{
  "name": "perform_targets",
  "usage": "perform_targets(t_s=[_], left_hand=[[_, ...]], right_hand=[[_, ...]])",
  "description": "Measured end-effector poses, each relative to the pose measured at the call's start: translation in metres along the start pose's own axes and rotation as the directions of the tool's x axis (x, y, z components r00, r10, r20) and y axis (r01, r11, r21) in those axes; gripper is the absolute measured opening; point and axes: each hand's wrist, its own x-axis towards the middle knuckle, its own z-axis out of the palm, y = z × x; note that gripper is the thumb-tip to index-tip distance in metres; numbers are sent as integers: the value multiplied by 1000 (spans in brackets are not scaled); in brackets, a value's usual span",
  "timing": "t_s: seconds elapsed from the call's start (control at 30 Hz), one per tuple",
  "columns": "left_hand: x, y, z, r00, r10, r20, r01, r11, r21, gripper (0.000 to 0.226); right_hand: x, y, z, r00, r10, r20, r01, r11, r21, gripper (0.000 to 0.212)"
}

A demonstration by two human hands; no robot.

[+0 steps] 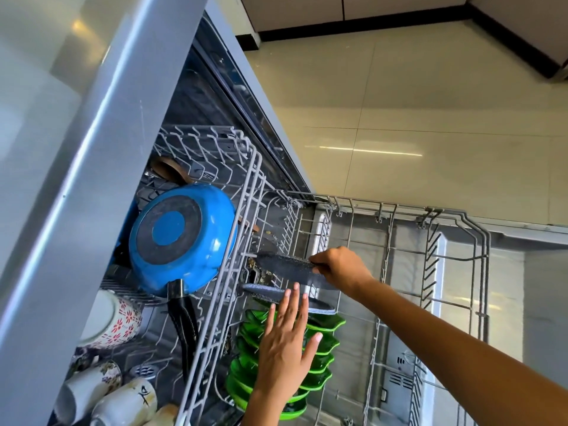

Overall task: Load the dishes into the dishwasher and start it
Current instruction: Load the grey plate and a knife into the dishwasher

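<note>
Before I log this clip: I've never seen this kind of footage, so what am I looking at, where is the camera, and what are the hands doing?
There is no robot here. A person wears a wide-angle camera on the head, so you look down along their own arms at an open dishwasher.

The right hand grips a dark speckled plate by its edge, over the lower rack. The left hand is open with straight fingers, their tips at a second speckled plate standing in that rack. Below it stands a row of green plates.

The upper rack, at left, holds an upturned blue pan with a black handle, a floral mug and more cups.
</note>
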Motion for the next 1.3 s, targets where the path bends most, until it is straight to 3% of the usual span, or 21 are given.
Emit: perform_targets(t_s=[0.2, 0.4, 0.57, 0.77, 0.93, 1.07, 1.2, 1.3], left_hand=[[14, 0, -2, 1000, 14, -15, -14, 1000, 19, 69], [43, -1, -9, 1000, 20, 14, -20, 998, 60, 66], [56, 2, -13, 999, -15, 45, 11, 995, 94, 60], [43, 19, -29, 997, -80, -22, 81, 996, 33, 60], [-13, 68, -60, 971, -159, -181, 149, 987, -64, 47], [-95, 118, -97, 915, -189, -358, 165, 982, -98, 49], [-197, 150, -166, 833, -195, -518, 141, 980, -143, 41], [-288, 169, -225, 759, -266, -595, 192, 964, -185, 41]], right_hand=[[15, 4, 5, 996, 64, 62, -65, 998, 11, 27], [18, 20, -3, 980, 174, 96, -176, 984, 19, 50], [-17, 30, -9, 942, 323, -87, -303, 934, 192, 38], [-95, 26, -14, 913, 339, -226, -241, 897, 371, 28], [-163, -1, -33, 915, 279, -293, -169, 922, 349, 27], [-228, -51, -55, 930, 129, -345, -48, 971, 236, 30], [-324, -146, -101, 923, -40, -384, 118, 976, 183, 32], [-394, -222, -125, 879, -224, -420, 299, 946, 122, 27]])
